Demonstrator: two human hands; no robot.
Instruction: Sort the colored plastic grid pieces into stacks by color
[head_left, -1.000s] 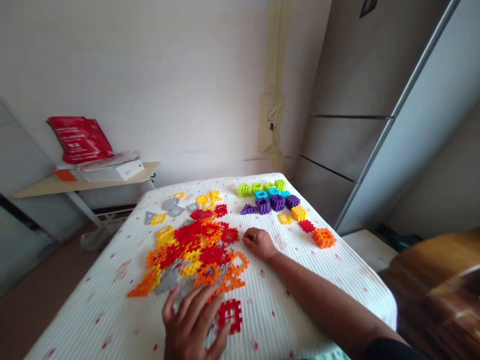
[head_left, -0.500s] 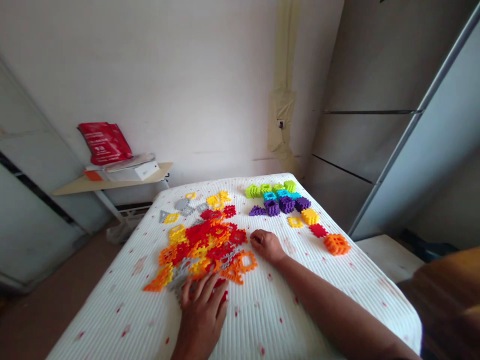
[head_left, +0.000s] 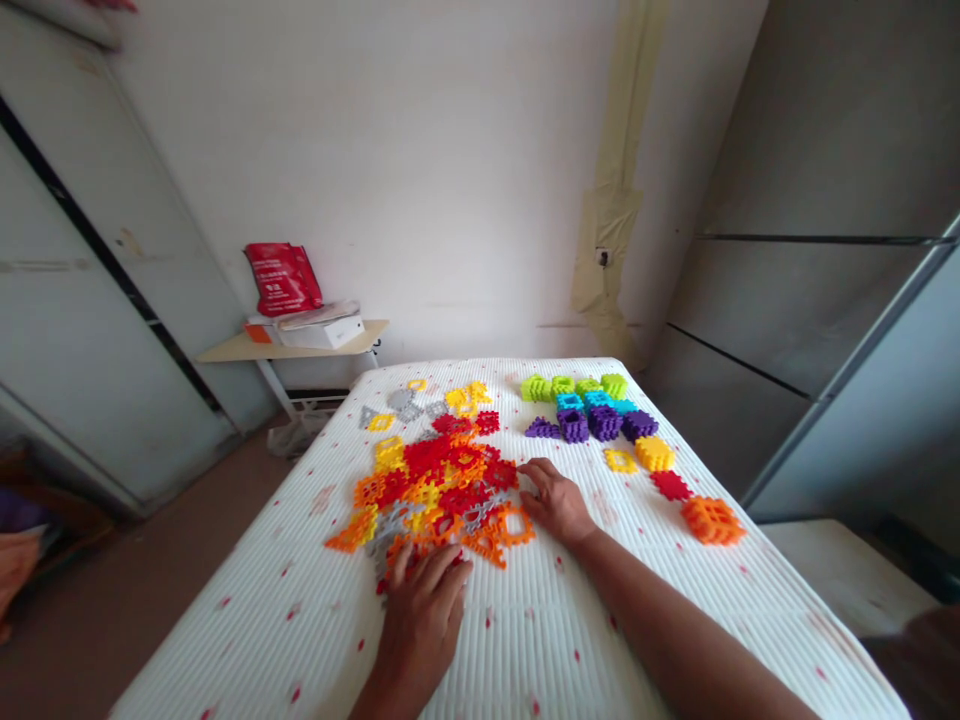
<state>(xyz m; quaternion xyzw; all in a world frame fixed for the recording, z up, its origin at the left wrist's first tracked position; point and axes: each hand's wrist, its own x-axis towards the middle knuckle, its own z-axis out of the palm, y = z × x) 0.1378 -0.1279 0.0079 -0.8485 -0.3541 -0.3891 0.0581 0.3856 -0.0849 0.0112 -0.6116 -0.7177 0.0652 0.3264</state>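
A heap of flat interlocking plastic tiles (head_left: 435, 485) in red, orange, yellow and grey lies on a white ribbed cloth (head_left: 540, 620) over a table. My left hand (head_left: 422, 605) lies palm down at the heap's near edge, fingers stretched onto red and orange tiles. My right hand (head_left: 555, 500) rests on the cloth at the heap's right edge, fingers loosely curled and touching the tiles. Built cubes stand at the far right: green (head_left: 574, 386), cyan (head_left: 585, 401), purple (head_left: 600, 423), yellow (head_left: 655, 452) and orange (head_left: 712, 520).
A flat red tile (head_left: 670, 485) and a yellow one (head_left: 620, 460) lie between the cubes. Grey and yellow tiles (head_left: 409, 405) are scattered at the far side. A small shelf (head_left: 292, 347) with a white box and a red bag stands by the wall. Grey cabinet panels rise on the right.
My left hand has slid forward, pushing a red tile from the near cloth into the heap's edge. My right hand has stayed by the heap. The view has swung and pulled back.
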